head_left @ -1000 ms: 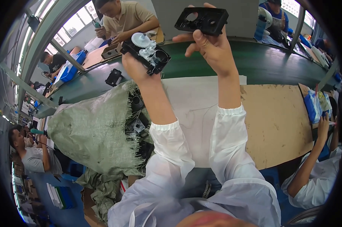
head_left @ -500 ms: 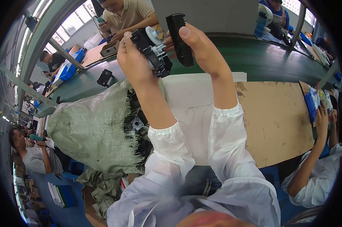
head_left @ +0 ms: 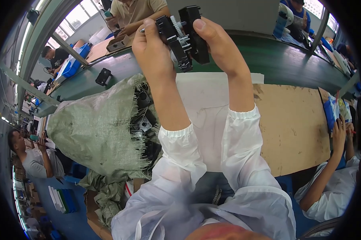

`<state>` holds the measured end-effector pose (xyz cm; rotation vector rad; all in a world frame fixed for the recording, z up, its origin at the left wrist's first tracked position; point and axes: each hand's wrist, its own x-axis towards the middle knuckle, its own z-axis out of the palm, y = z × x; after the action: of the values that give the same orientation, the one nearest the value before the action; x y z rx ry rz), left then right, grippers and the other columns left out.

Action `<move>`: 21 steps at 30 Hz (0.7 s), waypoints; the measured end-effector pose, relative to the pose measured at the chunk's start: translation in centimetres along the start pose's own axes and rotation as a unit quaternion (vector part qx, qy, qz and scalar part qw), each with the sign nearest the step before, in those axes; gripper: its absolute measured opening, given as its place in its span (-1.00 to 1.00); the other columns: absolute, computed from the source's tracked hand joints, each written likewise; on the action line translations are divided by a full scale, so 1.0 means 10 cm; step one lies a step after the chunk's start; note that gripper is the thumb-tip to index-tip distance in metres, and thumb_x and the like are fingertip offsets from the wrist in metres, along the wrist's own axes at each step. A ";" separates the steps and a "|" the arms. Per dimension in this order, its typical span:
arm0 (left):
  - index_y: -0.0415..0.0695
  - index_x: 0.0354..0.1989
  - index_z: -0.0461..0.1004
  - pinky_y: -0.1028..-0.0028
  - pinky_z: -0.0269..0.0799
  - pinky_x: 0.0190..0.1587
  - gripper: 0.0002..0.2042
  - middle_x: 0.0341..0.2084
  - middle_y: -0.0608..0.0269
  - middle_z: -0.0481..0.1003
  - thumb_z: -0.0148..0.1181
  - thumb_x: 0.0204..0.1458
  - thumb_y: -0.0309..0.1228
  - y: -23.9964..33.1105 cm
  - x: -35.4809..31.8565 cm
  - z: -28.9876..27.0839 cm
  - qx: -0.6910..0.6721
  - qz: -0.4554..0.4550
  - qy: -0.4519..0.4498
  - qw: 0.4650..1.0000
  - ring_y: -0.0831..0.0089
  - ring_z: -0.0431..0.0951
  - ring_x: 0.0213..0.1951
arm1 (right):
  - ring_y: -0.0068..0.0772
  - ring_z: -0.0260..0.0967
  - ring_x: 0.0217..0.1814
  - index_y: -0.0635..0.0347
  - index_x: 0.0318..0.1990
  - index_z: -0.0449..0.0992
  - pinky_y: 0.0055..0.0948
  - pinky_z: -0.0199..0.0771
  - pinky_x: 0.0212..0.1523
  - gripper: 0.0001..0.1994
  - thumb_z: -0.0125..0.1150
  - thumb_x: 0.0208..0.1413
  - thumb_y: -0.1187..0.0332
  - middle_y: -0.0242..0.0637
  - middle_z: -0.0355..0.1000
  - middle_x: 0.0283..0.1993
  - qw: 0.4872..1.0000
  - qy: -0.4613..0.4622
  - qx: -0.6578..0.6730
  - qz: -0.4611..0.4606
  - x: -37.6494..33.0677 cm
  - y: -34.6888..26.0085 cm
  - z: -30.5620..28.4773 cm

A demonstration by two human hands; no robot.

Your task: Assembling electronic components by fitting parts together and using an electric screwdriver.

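Both of my hands are raised over the far side of the work surface. My left hand (head_left: 153, 50) grips a black plastic gear housing (head_left: 170, 38) with pale grey gears (head_left: 179, 32) showing on its right side. In my right hand (head_left: 219, 44) is a black plastic cover (head_left: 194, 36), thumb on its face. The cover stands upright close against the gear side of the housing; whether they touch all along I cannot tell. Fingers behind both parts are hidden. White sleeves cover my forearms.
A green woven sack (head_left: 96, 128) with several black parts at its mouth lies left. White sheet (head_left: 204, 104) and brown cardboard (head_left: 292, 124) cover the table. A similar black part (head_left: 103, 77) sits on the green conveyor belt (head_left: 260, 56). Co-workers sit left, right and across.
The housing and the cover have come together, closing the gap between them. Both hands have shifted slightly up and to the right, and the housing has turned so its gears face the cover.
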<state>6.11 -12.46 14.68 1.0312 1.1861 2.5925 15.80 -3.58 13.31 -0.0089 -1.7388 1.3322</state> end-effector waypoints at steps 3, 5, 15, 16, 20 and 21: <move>-0.22 -0.29 0.47 0.67 0.26 -0.46 -0.69 -0.51 0.34 0.45 0.05 0.30 -0.18 -0.02 0.01 0.02 -0.004 0.000 0.000 1.000 0.67 0.32 -0.53 | -0.55 0.27 -0.35 0.28 -0.23 0.50 -0.57 0.28 -0.29 -0.52 0.02 0.27 -0.06 -0.37 0.43 -0.38 1.000 -0.003 -0.002 0.003 0.00 0.00 -0.02; -0.22 -0.28 0.47 0.67 0.26 -0.46 -0.69 -0.51 0.34 0.46 0.04 0.30 -0.18 -0.04 0.01 0.04 -0.009 0.001 -0.005 1.000 0.67 0.33 -0.52 | -0.54 0.28 -0.37 0.29 -0.23 0.50 -0.56 0.30 -0.32 -0.52 0.01 0.28 -0.06 -0.36 0.43 -0.39 1.000 -0.002 -0.006 0.004 -0.01 0.00 -0.04; -0.21 -0.28 0.47 0.67 0.29 -0.48 -0.71 -0.51 0.32 0.47 0.02 0.31 -0.20 -0.08 0.03 0.05 -0.001 0.004 0.010 1.000 0.65 0.39 -0.52 | -0.49 0.32 -0.42 0.29 -0.25 0.49 -0.52 0.37 -0.38 -0.52 -0.01 0.27 -0.05 -0.30 0.44 -0.40 0.999 0.013 0.001 0.039 -0.01 -0.06 0.03; -0.21 -0.28 0.47 0.67 0.29 -0.48 -0.71 -0.51 0.32 0.47 0.02 0.31 -0.20 -0.08 0.04 0.04 -0.002 0.005 0.010 1.000 0.65 0.39 -0.52 | -0.49 0.32 -0.42 0.29 -0.25 0.49 -0.52 0.37 -0.38 -0.52 -0.01 0.27 -0.05 -0.30 0.44 -0.40 0.999 0.013 0.001 0.038 -0.01 -0.06 0.04; -0.20 -0.29 0.46 0.67 0.30 -0.47 -0.71 -0.51 0.31 0.48 0.02 0.31 -0.21 -0.10 0.05 0.00 0.005 0.008 0.008 1.000 0.64 0.40 -0.52 | -0.48 0.32 -0.43 0.28 -0.25 0.49 -0.52 0.37 -0.39 -0.52 -0.03 0.26 -0.05 -0.28 0.44 -0.40 0.999 0.015 0.006 0.049 0.01 -0.06 0.08; -0.20 -0.29 0.46 0.67 0.30 -0.47 -0.71 -0.51 0.31 0.48 0.02 0.31 -0.21 -0.10 0.04 0.00 0.006 0.008 0.010 1.000 0.64 0.40 -0.52 | -0.48 0.32 -0.43 0.28 -0.25 0.49 -0.52 0.37 -0.39 -0.52 -0.03 0.26 -0.05 -0.28 0.44 -0.40 0.999 0.013 0.007 0.050 0.01 -0.05 0.08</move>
<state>5.62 -11.64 14.24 1.0231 1.2033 2.6187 15.48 -4.41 13.75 -0.1061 -1.7266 1.4090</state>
